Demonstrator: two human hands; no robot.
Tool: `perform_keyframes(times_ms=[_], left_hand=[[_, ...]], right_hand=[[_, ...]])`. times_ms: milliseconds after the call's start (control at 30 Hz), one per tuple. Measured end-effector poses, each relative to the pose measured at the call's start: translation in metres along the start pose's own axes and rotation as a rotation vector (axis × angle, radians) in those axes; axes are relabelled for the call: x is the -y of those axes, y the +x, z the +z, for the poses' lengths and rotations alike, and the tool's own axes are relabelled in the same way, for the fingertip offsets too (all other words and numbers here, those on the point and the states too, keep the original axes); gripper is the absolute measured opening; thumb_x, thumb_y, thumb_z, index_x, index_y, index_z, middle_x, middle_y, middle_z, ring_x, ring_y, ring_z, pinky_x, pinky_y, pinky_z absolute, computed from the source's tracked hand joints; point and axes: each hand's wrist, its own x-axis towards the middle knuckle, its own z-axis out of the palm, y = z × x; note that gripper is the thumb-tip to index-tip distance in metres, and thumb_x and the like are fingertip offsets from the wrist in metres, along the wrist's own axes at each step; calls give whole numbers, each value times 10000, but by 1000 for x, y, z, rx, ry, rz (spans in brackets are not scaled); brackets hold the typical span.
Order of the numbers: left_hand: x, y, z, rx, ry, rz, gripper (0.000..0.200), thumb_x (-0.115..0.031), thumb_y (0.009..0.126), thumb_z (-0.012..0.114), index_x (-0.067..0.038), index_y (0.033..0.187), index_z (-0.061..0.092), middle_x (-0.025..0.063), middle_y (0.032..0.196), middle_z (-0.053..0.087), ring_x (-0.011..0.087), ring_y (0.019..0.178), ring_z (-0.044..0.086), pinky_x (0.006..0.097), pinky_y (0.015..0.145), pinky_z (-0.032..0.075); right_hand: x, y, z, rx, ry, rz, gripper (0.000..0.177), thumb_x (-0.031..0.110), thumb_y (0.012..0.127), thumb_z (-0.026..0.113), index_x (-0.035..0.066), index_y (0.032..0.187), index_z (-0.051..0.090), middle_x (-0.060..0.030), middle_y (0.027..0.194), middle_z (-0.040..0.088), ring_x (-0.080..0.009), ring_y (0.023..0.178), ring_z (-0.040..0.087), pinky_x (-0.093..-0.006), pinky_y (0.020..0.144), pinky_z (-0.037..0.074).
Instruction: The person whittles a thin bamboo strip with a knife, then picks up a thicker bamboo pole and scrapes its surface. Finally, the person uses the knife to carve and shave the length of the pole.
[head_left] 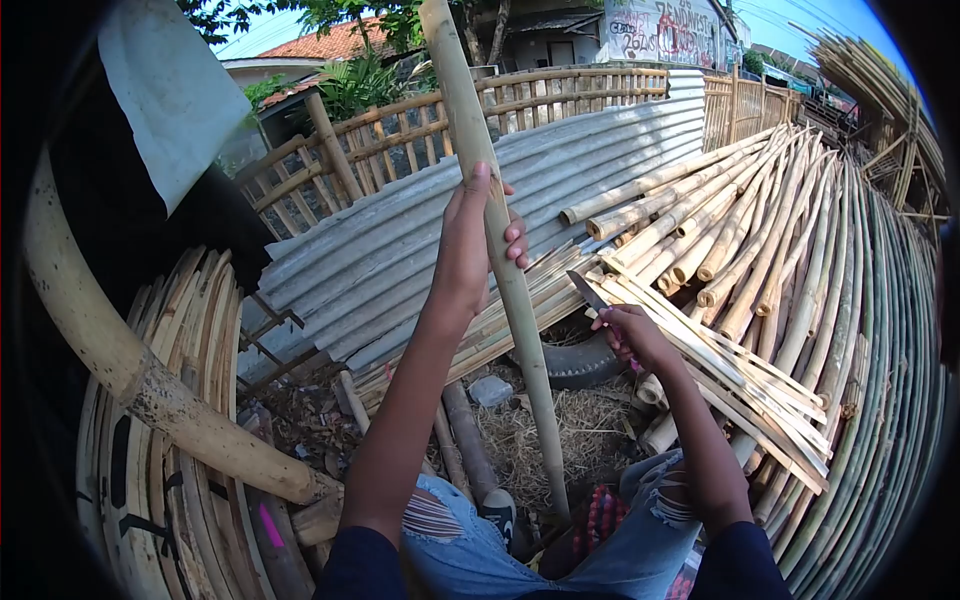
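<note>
My left hand [470,235] is wrapped round a long bamboo piece [522,325] that stands nearly upright before me, tilted slightly. Its lower end comes down between my legs, near a red checked cloth [600,520]; the top runs past the upper edge of the view. A split or notch shows in the bamboo close to my fingers. To the right, my right hand [635,338] grips a knife [588,291], its blade pointing up and left, apart from the bamboo. Most of the knife's handle is hidden by my fingers.
Bamboo poles [745,240] and split strips [745,385] are piled on the right. More strips [170,400] stand at left behind a thick bamboo pole [215,430]. Ahead are corrugated sheeting [385,275] and a bamboo fence [560,95]. A tyre [580,365] lies on the ground.
</note>
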Motion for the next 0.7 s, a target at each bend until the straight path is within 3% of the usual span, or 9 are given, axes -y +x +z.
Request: perform_keyframes(times_ms=[300, 533, 600, 633, 700], left_hand=[[-52, 25, 20, 63, 14, 176, 475, -534, 896, 420, -62, 854, 445, -3, 545, 355, 103, 451, 372, 263, 464, 363], [11, 25, 15, 34, 68, 262, 440, -492, 912, 422, -56, 852, 437, 11, 556, 381, 91, 452, 394, 236, 445, 368], [38, 24, 8, 30, 92, 263, 418, -465, 919, 424, -53, 852, 431, 18, 574, 398, 85, 464, 408, 225, 437, 371], [50, 23, 7, 32, 89, 268, 418, -465, 919, 424, -53, 852, 431, 18, 574, 398, 85, 464, 408, 225, 437, 371], [71, 23, 3, 19, 84, 210, 402, -444, 927, 417, -49, 852, 427, 20, 590, 406, 87, 474, 414, 227, 440, 380]], right_hand=[[-10, 1, -8, -83, -17, 19, 232, 184, 864, 446, -6, 926, 566, -3, 543, 418, -80, 418, 340, -238, 385, 253], [-20, 4, -13, -126, -17, -50, 233, 182, 886, 435, -11, 953, 545, -25, 548, 453, -93, 396, 365, -241, 364, 278], [-16, 5, -10, -172, 25, -61, 288, 203, 924, 406, -8, 1111, 467, -64, 562, 510, -116, 394, 438, -248, 357, 338], [-7, 1, -6, -174, 21, -66, 288, 203, 924, 406, -8, 1111, 467, -64, 562, 510, -116, 394, 438, -248, 357, 338], [17, -9, 3, -228, 5, -173, 387, 241, 946, 399, 38, 1271, 349, -91, 584, 548, -113, 375, 456, -232, 332, 341]])
